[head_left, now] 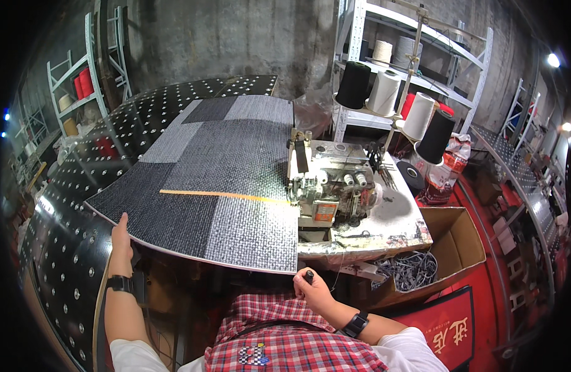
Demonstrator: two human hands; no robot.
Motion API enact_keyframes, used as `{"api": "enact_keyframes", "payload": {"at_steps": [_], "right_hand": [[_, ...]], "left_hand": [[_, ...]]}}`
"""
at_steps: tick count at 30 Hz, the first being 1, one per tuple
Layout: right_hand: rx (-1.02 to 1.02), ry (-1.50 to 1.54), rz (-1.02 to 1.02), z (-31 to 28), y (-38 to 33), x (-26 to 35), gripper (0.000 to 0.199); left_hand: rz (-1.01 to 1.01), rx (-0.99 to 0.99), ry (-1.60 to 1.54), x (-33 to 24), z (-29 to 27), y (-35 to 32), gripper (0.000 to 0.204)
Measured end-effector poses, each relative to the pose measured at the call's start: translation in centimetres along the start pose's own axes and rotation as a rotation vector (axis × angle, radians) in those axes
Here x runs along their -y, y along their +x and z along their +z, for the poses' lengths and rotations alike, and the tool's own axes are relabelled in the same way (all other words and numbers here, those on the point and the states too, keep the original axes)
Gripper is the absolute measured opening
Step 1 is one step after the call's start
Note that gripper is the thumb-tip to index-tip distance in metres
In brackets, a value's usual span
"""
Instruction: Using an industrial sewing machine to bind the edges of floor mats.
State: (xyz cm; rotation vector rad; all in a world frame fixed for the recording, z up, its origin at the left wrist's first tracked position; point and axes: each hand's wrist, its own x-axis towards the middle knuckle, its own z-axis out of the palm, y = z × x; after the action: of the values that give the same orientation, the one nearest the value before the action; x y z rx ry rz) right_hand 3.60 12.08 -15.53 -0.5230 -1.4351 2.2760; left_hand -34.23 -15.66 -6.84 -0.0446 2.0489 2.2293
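Note:
A large carpet mat (242, 155) in grey and black woven-look patches lies across the work surface, its right edge against the overlock sewing machine (332, 180). My left hand (122, 242) is at its near left edge, thumb up along the rim; the fingers beneath are hidden, and it appears to grip the mat. Just off the mat's near right corner, my right hand (316, 291) is closed around a small black-handled tool (308, 276), whose working end I cannot make out. A narrow yellow strip (217, 194) runs across the mat to the machine.
Black tables with shiny round studs (68, 248) extend left and behind. Black and white thread cones (383, 93) stand above the machine. To its right, a cardboard box (462, 242) holds grey trimmings (409, 271). A red floor mat (443, 328) and metal shelving (484, 62) are farther right.

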Motion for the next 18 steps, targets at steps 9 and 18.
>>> {"api": "enact_keyframes", "payload": {"at_steps": [9,18], "right_hand": [[-0.142,-0.060,-0.022,-2.0,0.1,0.4,0.013],[-0.168,-0.127,0.045,-1.8,-0.1,0.0,0.013]], "left_hand": [[0.187,-0.011,0.560,-0.5,4.4,3.4,0.051],[0.196,-0.020,0.960,-0.8,6.3,6.7,0.056]]}}
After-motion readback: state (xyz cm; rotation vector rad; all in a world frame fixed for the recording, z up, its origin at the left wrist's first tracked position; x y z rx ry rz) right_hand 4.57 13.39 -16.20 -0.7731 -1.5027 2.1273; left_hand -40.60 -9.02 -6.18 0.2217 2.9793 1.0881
